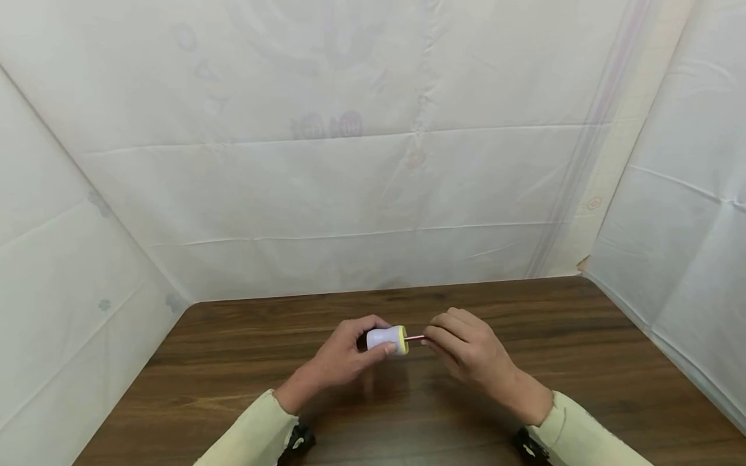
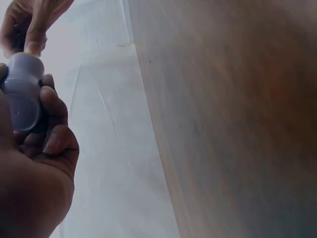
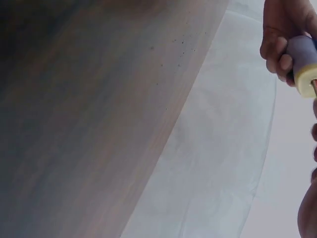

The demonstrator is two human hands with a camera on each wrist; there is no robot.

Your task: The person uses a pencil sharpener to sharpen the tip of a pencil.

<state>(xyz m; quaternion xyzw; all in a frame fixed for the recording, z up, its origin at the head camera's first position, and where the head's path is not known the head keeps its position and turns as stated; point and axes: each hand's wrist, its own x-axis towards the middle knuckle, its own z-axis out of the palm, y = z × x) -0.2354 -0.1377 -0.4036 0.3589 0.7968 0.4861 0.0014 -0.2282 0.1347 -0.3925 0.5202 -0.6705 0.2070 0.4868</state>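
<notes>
My left hand (image 1: 350, 353) grips a small white cylinder (image 1: 383, 338) with a yellow end (image 1: 403, 340), held sideways just above the wooden table (image 1: 245, 382). My right hand (image 1: 466, 349) pinches a thin pink stick (image 1: 415, 338) that meets the yellow end. In the left wrist view the fingers (image 2: 52, 119) curl round the pale cylinder (image 2: 22, 94). The right wrist view catches the cylinder (image 3: 302, 54) and its yellow end (image 3: 309, 79) at the top right edge.
White sheeting (image 1: 350, 162) closes the table in at the back and on both sides. Dark brown tabletop (image 1: 583, 349) stretches to either side of the hands. Cream sleeves (image 1: 256, 433) cover both forearms.
</notes>
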